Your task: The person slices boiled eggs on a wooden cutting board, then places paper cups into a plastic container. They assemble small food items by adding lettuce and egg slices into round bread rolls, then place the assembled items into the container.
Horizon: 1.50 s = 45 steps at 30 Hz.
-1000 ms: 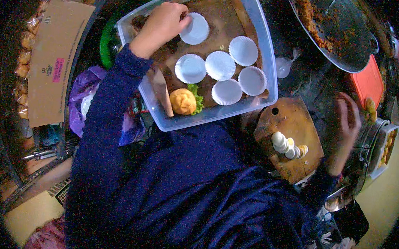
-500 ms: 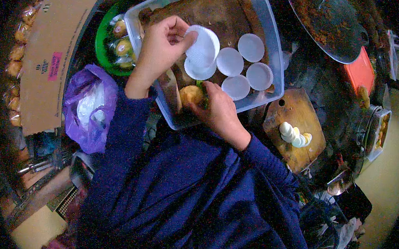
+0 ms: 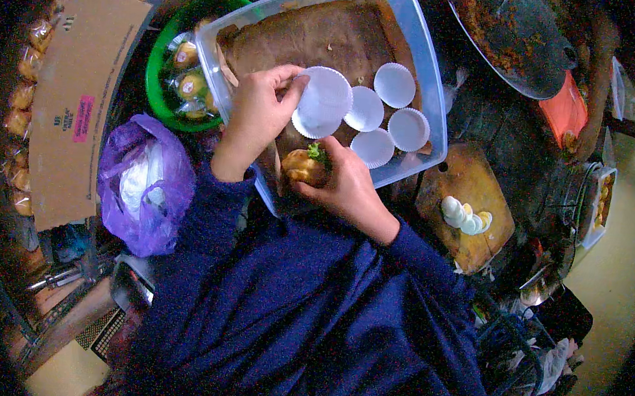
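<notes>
Pinched at its edge by my left hand (image 3: 257, 113) is a white fluted paper liner (image 3: 324, 104), raised over the clear plastic tub (image 3: 440, 96); whether more than one liner is in the fingers I cannot tell. My right hand (image 3: 355, 186) grips a golden-brown filled bun (image 3: 303, 169) at the tub's near side, and a green leaf (image 3: 316, 152) pokes out of its top. Several loose white paper liners (image 3: 394, 85) lie to the right on the tub's brown cardboard lining (image 3: 307, 32).
Wrapped buns (image 3: 191, 85) fill a green basin (image 3: 155, 91) at the left, behind a purple plastic bag (image 3: 116, 176). Farther left stands a cardboard box (image 3: 81, 108). Egg slices (image 3: 465, 216) lie on a wooden board (image 3: 481, 176) at right. A pan of brown filling (image 3: 509, 42) sits beyond.
The liner at my left hand now shows as one flat round, where two offset rounds showed before. My right hand has turned the bun so its leaf shows more. The view has shifted slightly.
</notes>
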Available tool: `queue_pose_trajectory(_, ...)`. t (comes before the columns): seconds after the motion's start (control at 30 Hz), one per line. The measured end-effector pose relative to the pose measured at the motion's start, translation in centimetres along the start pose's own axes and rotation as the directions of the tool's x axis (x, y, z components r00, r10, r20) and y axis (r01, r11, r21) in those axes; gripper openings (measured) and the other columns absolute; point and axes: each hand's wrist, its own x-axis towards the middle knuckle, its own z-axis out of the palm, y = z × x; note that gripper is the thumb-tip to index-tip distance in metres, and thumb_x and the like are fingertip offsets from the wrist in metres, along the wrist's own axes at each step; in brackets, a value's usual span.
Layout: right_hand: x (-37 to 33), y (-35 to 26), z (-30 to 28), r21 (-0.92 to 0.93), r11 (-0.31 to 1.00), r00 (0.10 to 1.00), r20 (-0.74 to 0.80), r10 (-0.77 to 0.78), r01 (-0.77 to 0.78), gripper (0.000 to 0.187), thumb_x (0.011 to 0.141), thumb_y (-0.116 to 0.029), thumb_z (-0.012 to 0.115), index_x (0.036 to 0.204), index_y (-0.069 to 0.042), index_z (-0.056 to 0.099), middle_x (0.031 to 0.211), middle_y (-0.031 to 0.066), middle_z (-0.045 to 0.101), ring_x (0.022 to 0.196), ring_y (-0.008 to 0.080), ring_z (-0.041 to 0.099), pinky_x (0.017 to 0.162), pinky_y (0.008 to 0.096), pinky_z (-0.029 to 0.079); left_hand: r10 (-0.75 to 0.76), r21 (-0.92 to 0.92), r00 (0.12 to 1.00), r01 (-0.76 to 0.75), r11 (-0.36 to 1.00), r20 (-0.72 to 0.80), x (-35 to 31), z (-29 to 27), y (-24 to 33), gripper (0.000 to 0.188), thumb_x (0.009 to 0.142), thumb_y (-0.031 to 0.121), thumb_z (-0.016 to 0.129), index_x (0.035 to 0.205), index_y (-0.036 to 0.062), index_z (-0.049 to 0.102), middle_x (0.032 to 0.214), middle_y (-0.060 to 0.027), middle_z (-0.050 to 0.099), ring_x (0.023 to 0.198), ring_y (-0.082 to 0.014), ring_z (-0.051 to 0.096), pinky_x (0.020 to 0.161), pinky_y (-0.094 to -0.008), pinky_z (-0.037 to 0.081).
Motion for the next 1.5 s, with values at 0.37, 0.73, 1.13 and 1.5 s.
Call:
queue_pose_trajectory(0.37, -3.1, -2.9, -8.4, 0.461, 0.887, 0.995, -0.099, 0.03, 0.019, 0.057, 0.072, -0.015, 0.081, 0.117, -0.001, 0.049, 0.108, 0.0058, 0.059, 0.102, 0.0132, 0.057, 0.093, 0.0276, 0.044, 0.077, 0.048, 0.994, -0.08, 0.996, 0.072, -1.4, 1.6, 1.4, 0.013, 0.086, 0.009, 0.06, 0.093, 0.0008, 0.066, 0.082, -0.0152, 0.069, 0.075, -0.022, 0.07, 0.066, -0.031, 0.053)
queue_pose_trajectory(0.73, -3.2, -3.6, -8.8, -0.095, 0.995, 0.852, -0.517, -0.086, 0.043, 0.058, 0.065, -0.022, 0.079, 0.113, -0.004, 0.052, 0.099, 0.0163, 0.061, 0.094, 0.0329, 0.062, 0.08, 0.0377, 0.051, -0.006, -0.699, 0.959, 0.212, 0.683, 0.284, -3.2, 5.8, 1.5, 0.045, 0.092, 0.025, 0.06, 0.127, 0.0019, 0.045, 0.104, -0.0052, 0.055, 0.099, -0.0151, 0.058, 0.084, -0.0268, 0.047)
queue_pose_trajectory(1.13, -3.5, -2.5, -9.7, -0.32, 0.946, 0.881, -0.431, -0.196, 0.054, 0.06, 0.063, -0.026, 0.075, 0.115, -0.008, 0.052, 0.101, 0.0098, 0.057, 0.095, 0.0296, 0.057, 0.076, 0.0402, 0.043, -0.161, -0.708, 0.721, 0.693, 0.136, 0.674, -3.6, 6.4, 2.6, 0.048, 0.098, 0.029, 0.031, 0.136, 0.0008, 0.041, 0.132, -0.013, 0.049, 0.122, -0.0246, 0.048, 0.104, -0.0374, 0.038)
queue_pose_trajectory(1.5, -3.3, -2.5, -11.6, -0.385, 0.918, 0.924, -0.308, -0.226, 0.096, 0.056, 0.066, -0.025, 0.075, 0.115, -0.006, 0.055, 0.107, 0.0148, 0.054, 0.095, 0.0343, 0.056, 0.078, 0.0419, 0.046, -0.234, -0.652, 0.652, 0.753, 0.089, 0.721, -4.1, 7.0, 3.3, 0.049, 0.101, 0.036, 0.03, 0.138, 0.0062, 0.039, 0.135, -0.0099, 0.047, 0.124, -0.0245, 0.046, 0.105, -0.0389, 0.037)
